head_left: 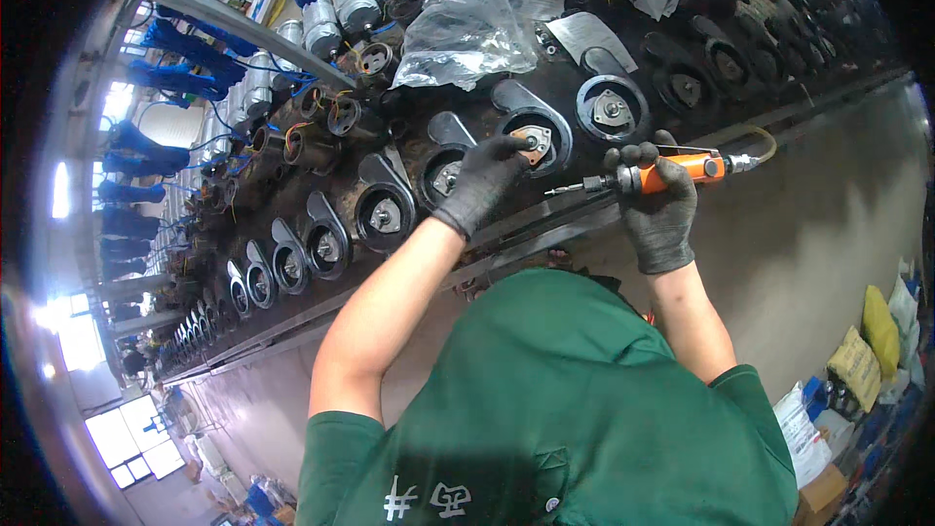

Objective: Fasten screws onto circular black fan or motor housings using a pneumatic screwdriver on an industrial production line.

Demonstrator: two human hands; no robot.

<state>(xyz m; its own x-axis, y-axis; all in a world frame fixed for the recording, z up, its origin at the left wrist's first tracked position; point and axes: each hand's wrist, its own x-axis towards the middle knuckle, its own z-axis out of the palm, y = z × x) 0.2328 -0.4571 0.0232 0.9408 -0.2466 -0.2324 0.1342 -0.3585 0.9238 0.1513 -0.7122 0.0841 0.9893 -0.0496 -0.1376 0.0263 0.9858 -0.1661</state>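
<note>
My right hand [658, 205], in a dark grey work glove, is wrapped round an orange air screwdriver [682, 173]. Its bit points left, short of the row of housings, and a hose runs from its rear end. My gloved left hand [484, 182] reaches over the bench, fingertips closed together at the metal plate [536, 141] inside a round black blower housing [558, 127]. Whatever those fingers pinch is too small to make out. Right of it lies another black housing [612, 109] with a silver plate in its centre; to the left sits a similar housing [443, 171], partly behind my left hand.
More black housings [383, 216] line the long bench in both directions. Behind them lie a clear plastic bag [467, 34], a paper sheet [592, 41] and several silver motors [355, 2]. Blue cable bundles [195, 49] hang at left. Sacks [857, 370] stand on the floor at right.
</note>
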